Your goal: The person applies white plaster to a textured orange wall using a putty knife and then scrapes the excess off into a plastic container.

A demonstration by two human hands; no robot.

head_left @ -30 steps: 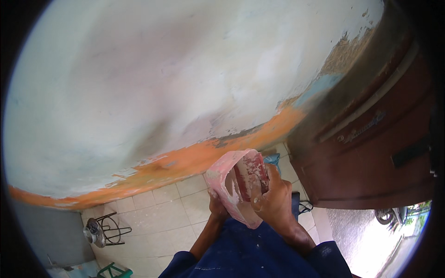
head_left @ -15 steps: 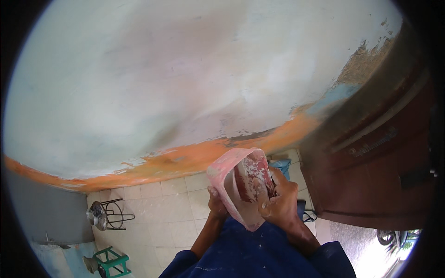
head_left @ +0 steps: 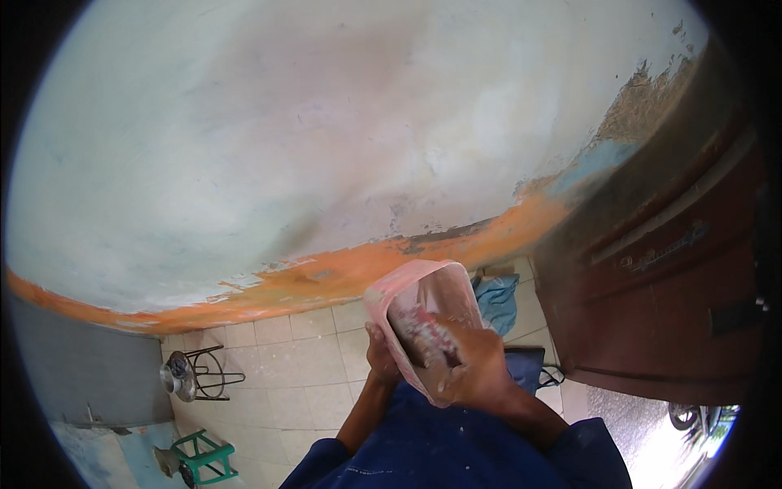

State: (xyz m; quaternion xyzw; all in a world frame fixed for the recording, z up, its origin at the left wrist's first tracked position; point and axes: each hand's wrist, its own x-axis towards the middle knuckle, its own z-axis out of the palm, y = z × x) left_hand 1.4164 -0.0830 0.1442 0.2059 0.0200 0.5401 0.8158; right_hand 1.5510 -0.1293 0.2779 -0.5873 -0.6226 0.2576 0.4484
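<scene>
inspector: state the position of the pink container (head_left: 401, 279).

clerk: in front of the torso, above the tiled floor (head_left: 305, 354). the left hand (head_left: 381, 354) supports it, fingers clamped on its left wall; their far ends are hidden.

inspector: and the right hand (head_left: 472, 363)?

clerk: it enters the mouth from the right. its fingers appear closed on a smeared red tool (head_left: 425, 319); exact fingertip contact cannot be told.

inspector: the governing relation?

clerk: the tool lies forward and left of the right knuckles, within the mouth. the right hand is nearer; the left is outside the container. the tool's visible length slants from upper left to lower right.

inspector: the container's bearing?

clerk: tilted, mouth facing up toward the camera; long axis from the patchy wall (head_left: 326, 122) side toward the torso, near end slightly right.
</scene>
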